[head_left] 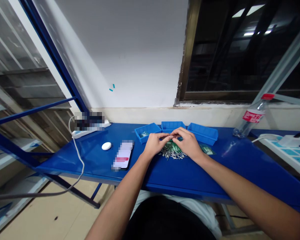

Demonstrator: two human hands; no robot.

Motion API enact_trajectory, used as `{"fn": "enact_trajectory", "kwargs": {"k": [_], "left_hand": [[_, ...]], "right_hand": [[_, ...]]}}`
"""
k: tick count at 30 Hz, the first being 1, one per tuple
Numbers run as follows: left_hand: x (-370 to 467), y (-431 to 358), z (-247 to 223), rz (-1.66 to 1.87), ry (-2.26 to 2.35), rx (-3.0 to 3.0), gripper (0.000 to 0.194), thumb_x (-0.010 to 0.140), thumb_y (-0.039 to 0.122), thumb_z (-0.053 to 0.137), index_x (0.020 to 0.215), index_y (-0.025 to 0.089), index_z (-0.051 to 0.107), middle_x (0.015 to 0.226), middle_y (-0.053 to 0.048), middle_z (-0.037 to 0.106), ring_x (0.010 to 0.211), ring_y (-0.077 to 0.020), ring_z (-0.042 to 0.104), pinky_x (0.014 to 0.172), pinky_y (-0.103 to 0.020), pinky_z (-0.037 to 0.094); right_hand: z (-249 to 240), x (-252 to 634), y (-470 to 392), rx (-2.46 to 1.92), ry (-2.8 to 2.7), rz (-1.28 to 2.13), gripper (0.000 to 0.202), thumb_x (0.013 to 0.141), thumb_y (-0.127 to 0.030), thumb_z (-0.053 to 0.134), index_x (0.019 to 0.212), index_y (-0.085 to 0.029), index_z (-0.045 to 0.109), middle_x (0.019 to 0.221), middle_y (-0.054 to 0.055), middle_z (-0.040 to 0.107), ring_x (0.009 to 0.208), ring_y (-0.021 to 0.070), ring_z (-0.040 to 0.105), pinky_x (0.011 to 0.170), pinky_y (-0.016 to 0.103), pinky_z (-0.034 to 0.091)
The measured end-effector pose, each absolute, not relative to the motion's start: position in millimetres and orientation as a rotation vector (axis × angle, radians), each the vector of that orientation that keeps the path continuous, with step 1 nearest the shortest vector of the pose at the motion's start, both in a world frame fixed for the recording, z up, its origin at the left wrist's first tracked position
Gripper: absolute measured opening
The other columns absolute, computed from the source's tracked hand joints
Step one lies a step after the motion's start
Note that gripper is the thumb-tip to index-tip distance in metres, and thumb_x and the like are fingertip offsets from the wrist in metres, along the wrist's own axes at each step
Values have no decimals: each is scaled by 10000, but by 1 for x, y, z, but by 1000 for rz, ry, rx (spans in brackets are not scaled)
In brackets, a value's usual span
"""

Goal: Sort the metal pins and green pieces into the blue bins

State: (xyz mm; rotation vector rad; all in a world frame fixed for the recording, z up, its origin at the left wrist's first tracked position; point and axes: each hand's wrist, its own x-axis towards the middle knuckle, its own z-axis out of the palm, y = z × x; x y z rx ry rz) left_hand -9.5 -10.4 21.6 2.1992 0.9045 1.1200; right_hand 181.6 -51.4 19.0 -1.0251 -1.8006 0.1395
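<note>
Both hands meet over a pile of small silvery metal parts (173, 152) on the blue table. The fingers of my left hand (156, 143) are pinched together, and those of my right hand (186, 141) are closed against them; whatever sits between the fingertips is too small to make out. Green material lies beside and partly under the right hand. Just behind are three blue bins: the left bin (139, 130) holds small pale pieces, the middle bin (168, 125) is partly behind the fingers, and the right bin (205, 134) is angled.
A phone (122, 156) and a white oval object (106, 146) lie left on the blue table (170, 176). A red-capped bottle (252, 116) and a power strip (293, 151) are at right. Another strip (90, 130) stands back left, with a cable hanging down.
</note>
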Motion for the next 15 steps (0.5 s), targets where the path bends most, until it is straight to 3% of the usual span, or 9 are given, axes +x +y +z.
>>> {"fn": "enact_trajectory", "kwargs": {"k": [3, 9, 15], "left_hand": [[-10, -7, 19, 1152, 945, 2209, 285, 926, 377, 677, 1137, 219, 787, 1127, -48, 775, 1062, -260, 744, 963, -358, 574], [-11, -4, 16, 1189, 924, 2251, 177, 891, 255, 717, 1039, 230, 810, 1053, -37, 792, 981, -245, 769, 923, -372, 608], [-9, -1, 13, 1209, 787, 1932, 311, 891, 257, 718, 1188, 167, 725, 1077, -89, 791, 1006, -229, 766, 939, -388, 619]], "right_hand": [[17, 182, -49, -1019, -1819, 173, 137, 906, -198, 624, 999, -231, 720, 1024, 54, 740, 882, 220, 708, 837, 377, 574], [10, 181, -43, -1105, -1640, 343, 161, 894, -366, 685, 949, -218, 717, 897, 53, 767, 795, 232, 733, 787, 405, 620], [8, 182, -42, -1067, -1602, 446, 193, 859, -366, 717, 962, -204, 697, 928, 66, 759, 826, 225, 725, 820, 412, 615]]}}
